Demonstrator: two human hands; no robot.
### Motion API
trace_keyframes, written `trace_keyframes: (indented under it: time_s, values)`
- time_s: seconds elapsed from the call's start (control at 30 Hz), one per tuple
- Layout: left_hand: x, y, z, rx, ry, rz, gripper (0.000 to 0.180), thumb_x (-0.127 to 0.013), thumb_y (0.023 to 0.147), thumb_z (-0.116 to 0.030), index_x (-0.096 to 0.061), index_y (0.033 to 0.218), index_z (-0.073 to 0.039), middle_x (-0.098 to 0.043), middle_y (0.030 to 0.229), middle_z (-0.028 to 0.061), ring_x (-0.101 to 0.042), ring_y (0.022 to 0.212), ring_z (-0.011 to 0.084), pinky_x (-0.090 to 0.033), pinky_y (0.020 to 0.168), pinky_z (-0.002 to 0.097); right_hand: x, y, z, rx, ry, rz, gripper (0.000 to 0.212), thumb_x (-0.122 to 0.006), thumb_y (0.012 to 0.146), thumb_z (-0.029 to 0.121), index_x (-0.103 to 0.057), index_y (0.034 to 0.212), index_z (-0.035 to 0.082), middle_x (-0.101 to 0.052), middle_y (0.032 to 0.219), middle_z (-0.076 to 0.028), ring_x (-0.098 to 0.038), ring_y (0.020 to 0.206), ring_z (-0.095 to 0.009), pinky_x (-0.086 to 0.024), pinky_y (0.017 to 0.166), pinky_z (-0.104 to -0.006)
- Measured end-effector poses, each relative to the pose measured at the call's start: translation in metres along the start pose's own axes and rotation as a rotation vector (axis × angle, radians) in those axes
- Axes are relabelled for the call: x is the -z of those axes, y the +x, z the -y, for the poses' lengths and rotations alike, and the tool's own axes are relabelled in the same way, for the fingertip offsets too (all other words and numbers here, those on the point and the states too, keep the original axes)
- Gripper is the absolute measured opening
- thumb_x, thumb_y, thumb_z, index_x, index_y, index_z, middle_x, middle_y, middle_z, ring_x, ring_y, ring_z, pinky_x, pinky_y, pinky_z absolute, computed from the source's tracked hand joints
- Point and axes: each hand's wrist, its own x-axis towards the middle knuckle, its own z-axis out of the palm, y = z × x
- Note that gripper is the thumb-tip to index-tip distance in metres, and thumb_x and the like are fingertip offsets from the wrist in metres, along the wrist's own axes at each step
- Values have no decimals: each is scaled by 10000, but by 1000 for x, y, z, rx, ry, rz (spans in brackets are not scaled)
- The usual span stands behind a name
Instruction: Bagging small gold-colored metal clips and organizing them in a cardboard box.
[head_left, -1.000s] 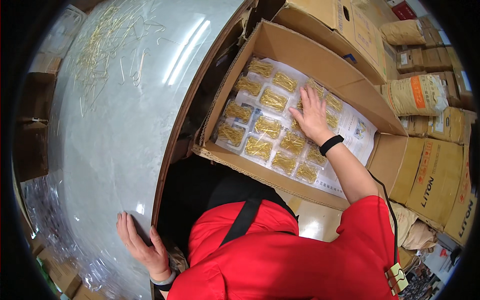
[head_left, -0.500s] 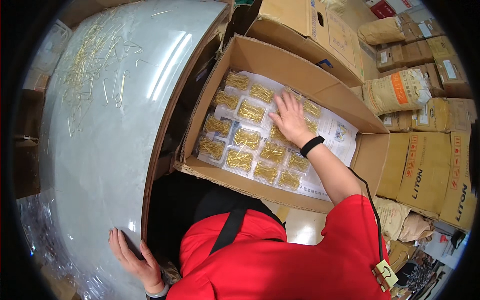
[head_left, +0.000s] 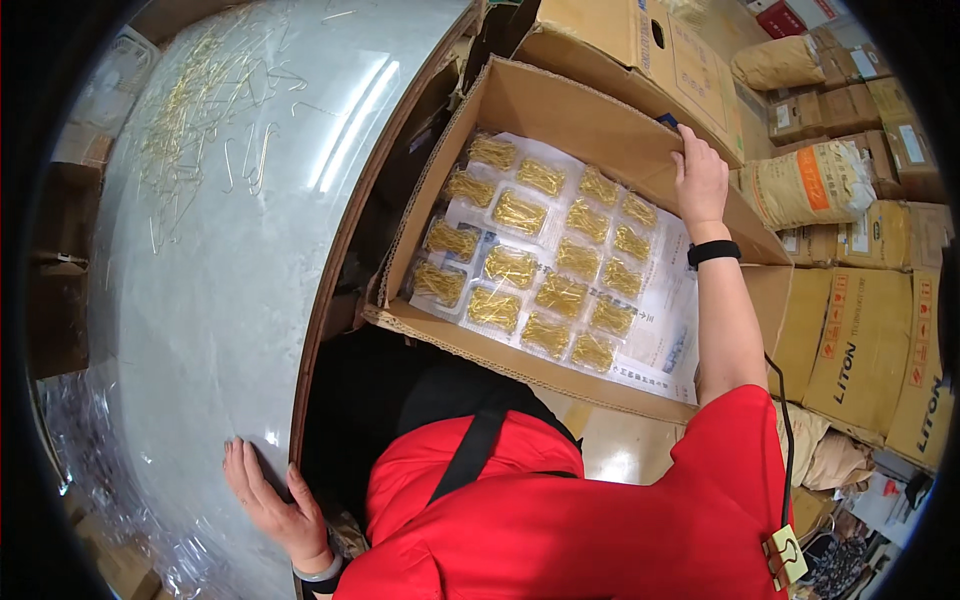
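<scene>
- You have one open cardboard box (head_left: 560, 110) before you, taken as the landmark.
- Inside the box: fifteen clear packets of gold hooks (head_left: 520, 212) visible, lying in rows on printed paper sheets (head_left: 668, 330); sheet count cannot be told.
- Left of the box: one grey table (head_left: 200, 330), with loose gold hooks (head_left: 200, 100) scattered on it, too many to count.
- Two hands: right hand (head_left: 700, 180) at the box's far wall, left hand (head_left: 272, 502) on the table's edge.

The single head view looks steeply down, close over table (head_left: 200, 300) and open carton (head_left: 590, 110).
</scene>
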Motion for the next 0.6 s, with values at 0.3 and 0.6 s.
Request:
trace_keyframes:
  time_s: [0.3,0.6]
  values:
    - [-1,-1,1,-10,2,-11,446,-547,1016,-136,-477,1423,32,-484,1458,227,-457,1357,405,-345,1136,474,-7,3,-2,38,-9,-24,459,-660,917,173,-533,1358,163,-646,1026,-53,-622,964,-262,-475,817,-416]
    - [-2,-3,2,0,4,-8,485,-567,997,-175,-472,1410,60,-492,1438,241,-462,1340,435,-345,1134,538,-3,-2,0,23,-15,18,465,-655,922,167,-528,1369,155,-653,1047,-65,-623,982,-276,-473,846,-422]
